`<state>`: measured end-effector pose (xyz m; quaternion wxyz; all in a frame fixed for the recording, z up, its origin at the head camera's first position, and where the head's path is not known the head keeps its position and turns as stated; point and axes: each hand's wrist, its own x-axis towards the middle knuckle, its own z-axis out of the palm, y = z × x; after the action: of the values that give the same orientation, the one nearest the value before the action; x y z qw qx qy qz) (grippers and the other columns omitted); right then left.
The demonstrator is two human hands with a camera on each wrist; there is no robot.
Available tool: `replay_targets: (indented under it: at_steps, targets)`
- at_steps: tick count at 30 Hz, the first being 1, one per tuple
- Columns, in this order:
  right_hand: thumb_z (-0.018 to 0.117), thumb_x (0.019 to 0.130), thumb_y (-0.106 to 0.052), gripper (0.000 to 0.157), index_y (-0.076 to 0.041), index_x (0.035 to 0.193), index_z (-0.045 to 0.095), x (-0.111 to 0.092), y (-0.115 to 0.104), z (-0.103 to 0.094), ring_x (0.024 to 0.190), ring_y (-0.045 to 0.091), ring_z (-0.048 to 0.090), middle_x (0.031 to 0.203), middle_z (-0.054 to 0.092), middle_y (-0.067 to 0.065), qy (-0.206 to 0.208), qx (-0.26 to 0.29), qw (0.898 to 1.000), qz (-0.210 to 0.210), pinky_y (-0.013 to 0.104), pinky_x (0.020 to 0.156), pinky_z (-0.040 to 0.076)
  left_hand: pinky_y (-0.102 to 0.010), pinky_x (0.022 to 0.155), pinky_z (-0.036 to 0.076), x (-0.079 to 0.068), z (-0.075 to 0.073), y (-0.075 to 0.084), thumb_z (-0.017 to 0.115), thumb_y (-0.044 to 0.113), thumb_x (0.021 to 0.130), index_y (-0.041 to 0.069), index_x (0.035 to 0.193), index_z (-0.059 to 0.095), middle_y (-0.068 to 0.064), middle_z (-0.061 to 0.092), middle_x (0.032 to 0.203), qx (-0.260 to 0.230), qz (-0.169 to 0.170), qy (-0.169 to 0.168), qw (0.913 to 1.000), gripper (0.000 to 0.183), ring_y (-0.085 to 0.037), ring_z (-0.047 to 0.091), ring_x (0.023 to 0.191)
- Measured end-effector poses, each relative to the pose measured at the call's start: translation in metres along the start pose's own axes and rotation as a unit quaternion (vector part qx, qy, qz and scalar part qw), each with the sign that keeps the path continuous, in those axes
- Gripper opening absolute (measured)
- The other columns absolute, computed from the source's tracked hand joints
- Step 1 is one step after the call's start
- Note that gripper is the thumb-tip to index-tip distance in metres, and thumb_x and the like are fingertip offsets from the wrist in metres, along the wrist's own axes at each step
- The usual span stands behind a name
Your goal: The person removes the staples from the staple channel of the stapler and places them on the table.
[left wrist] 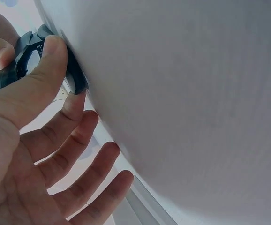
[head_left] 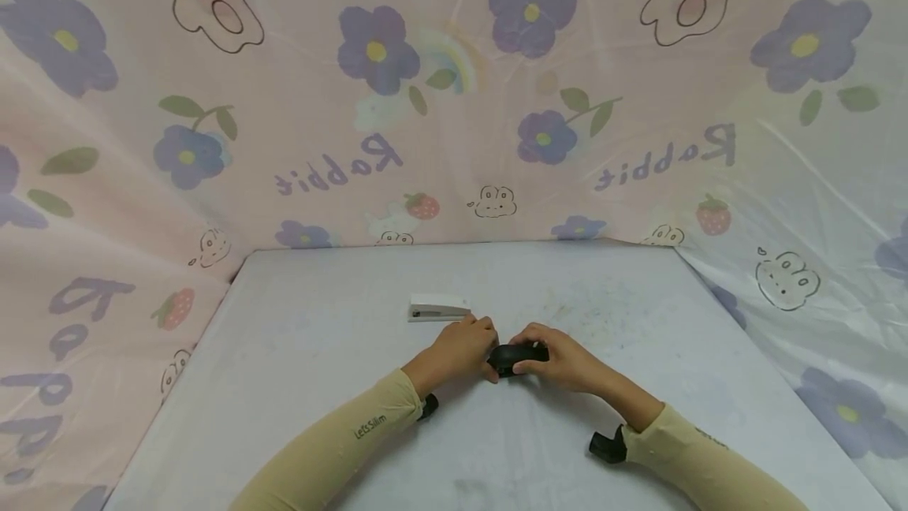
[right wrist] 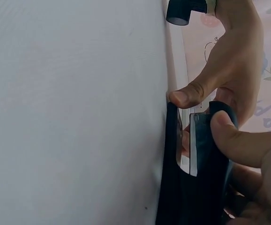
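Note:
A black stapler (head_left: 509, 358) is held low over the table between both hands. In the right wrist view, a strip of bright metal shows between the base and upper arm of the stapler (right wrist: 210, 154). My left hand (head_left: 459, 347) pinches one end with thumb and index finger; its other fingers spread free in the left wrist view. From the other side, my right hand (head_left: 567, 359) grips the body, its thumb (right wrist: 243, 145) lying on the upper arm. Just behind the left hand, a white stapler (head_left: 438, 309) lies on the table, partly covered by the fingers.
The table (head_left: 340, 298) has a white cover with faint stains at the back right. A patterned curtain (head_left: 454, 117) hangs behind it and along both sides. Small black devices (head_left: 608, 446) are strapped at both wrists, below the beige sleeves (head_left: 340, 440).

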<state>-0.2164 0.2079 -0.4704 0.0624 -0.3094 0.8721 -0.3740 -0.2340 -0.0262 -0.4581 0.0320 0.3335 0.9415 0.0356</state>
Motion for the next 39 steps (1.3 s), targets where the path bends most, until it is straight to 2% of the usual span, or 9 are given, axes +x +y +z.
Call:
replay_targets:
  at_steps: [4, 7, 11, 15, 20, 23, 26, 31, 39]
  targets:
    - [0.078, 0.1, -0.032, 0.033, -0.018, 0.129, 0.071, -0.001, 0.003, -0.002, 0.115, 0.02, 0.063, 0.122, 0.068, -0.003, -0.006, 0.006, 1.0, 0.006, 0.042, 0.099, 0.051, -0.033, 0.09, 0.056, -0.002, -0.002, 0.001, 0.092, 0.051, 0.082, 0.016, 0.115, 0.077, 0.002, 0.067, 0.119, 0.001, -0.005, -0.001, 1.0, 0.05, -0.019, 0.061, 0.109]
    - [0.077, 0.101, -0.028, 0.034, -0.015, 0.132, 0.071, -0.001, 0.008, -0.004, 0.117, 0.023, 0.065, 0.126, 0.07, 0.002, 0.005, 0.058, 0.998, 0.017, 0.039, 0.099, 0.052, -0.033, 0.088, 0.056, -0.002, -0.004, 0.002, 0.092, 0.05, 0.082, 0.017, 0.108, 0.076, 0.003, 0.066, 0.118, 0.001, -0.012, -0.002, 0.9999, 0.045, -0.018, 0.061, 0.108]
    - [0.077, 0.101, -0.021, 0.034, -0.012, 0.133, 0.071, -0.002, 0.018, -0.004, 0.114, 0.021, 0.067, 0.128, 0.071, 0.005, 0.023, 0.086, 0.996, -0.003, 0.034, 0.096, 0.053, -0.032, 0.084, 0.056, -0.002, -0.004, 0.001, 0.092, 0.051, 0.082, 0.02, 0.096, 0.073, 0.006, 0.065, 0.115, 0.0, -0.018, -0.006, 0.9998, 0.039, -0.016, 0.06, 0.105]
    - [0.082, 0.098, -0.022, 0.031, -0.02, 0.128, 0.071, -0.001, 0.023, -0.009, 0.107, 0.012, 0.065, 0.122, 0.069, -0.004, 0.031, 0.029, 0.997, -0.062, 0.035, 0.094, 0.053, -0.031, 0.082, 0.054, -0.001, -0.001, 0.001, 0.09, 0.052, 0.083, 0.021, 0.095, 0.07, 0.006, 0.063, 0.113, 0.007, -0.016, -0.009, 0.9998, 0.039, -0.016, 0.059, 0.105]
    - [0.088, 0.091, -0.011, 0.04, -0.024, 0.122, 0.068, 0.0, 0.026, -0.025, 0.102, 0.01, 0.061, 0.116, 0.067, -0.01, 0.051, -0.025, 0.987, -0.149, 0.035, 0.088, 0.053, -0.031, 0.081, 0.055, -0.001, -0.001, 0.005, 0.09, 0.051, 0.083, 0.021, 0.096, 0.07, 0.006, 0.063, 0.114, 0.009, -0.009, -0.008, 0.9999, 0.038, -0.017, 0.059, 0.107]
    - [0.089, 0.089, -0.008, 0.043, -0.024, 0.121, 0.067, -0.002, 0.026, -0.035, 0.1, 0.009, 0.06, 0.113, 0.067, -0.011, 0.055, -0.043, 0.983, -0.171, 0.035, 0.087, 0.053, -0.031, 0.081, 0.056, -0.002, -0.001, 0.007, 0.089, 0.052, 0.084, 0.021, 0.096, 0.07, 0.006, 0.063, 0.115, 0.011, -0.011, -0.01, 0.9998, 0.038, -0.017, 0.059, 0.107]
    - [0.088, 0.089, -0.007, 0.043, -0.023, 0.122, 0.067, -0.006, 0.026, -0.043, 0.099, 0.008, 0.06, 0.111, 0.067, -0.012, 0.059, -0.056, 0.982, -0.169, 0.038, 0.085, 0.053, -0.031, 0.082, 0.056, -0.002, -0.001, 0.008, 0.088, 0.052, 0.085, 0.022, 0.098, 0.07, 0.006, 0.063, 0.117, 0.014, -0.016, -0.016, 0.9996, 0.038, -0.017, 0.059, 0.11]
    - [0.088, 0.087, -0.005, 0.045, -0.017, 0.126, 0.068, -0.015, 0.027, -0.055, 0.097, 0.008, 0.06, 0.112, 0.068, -0.013, 0.07, -0.081, 0.984, -0.14, 0.043, 0.083, 0.054, -0.032, 0.086, 0.056, -0.002, 0.0, 0.006, 0.085, 0.053, 0.088, 0.022, 0.101, 0.07, 0.006, 0.062, 0.123, 0.015, -0.02, -0.023, 0.9994, 0.037, -0.018, 0.058, 0.116]
    - [0.087, 0.092, -0.015, 0.039, -0.021, 0.126, 0.069, -0.029, 0.021, -0.072, 0.098, 0.006, 0.063, 0.114, 0.069, -0.016, 0.059, -0.083, 0.992, -0.078, 0.049, 0.087, 0.055, -0.032, 0.085, 0.056, -0.003, -0.004, 0.006, 0.087, 0.051, 0.088, 0.021, 0.097, 0.068, 0.006, 0.061, 0.119, 0.007, -0.021, -0.023, 0.9995, 0.037, -0.019, 0.058, 0.116]
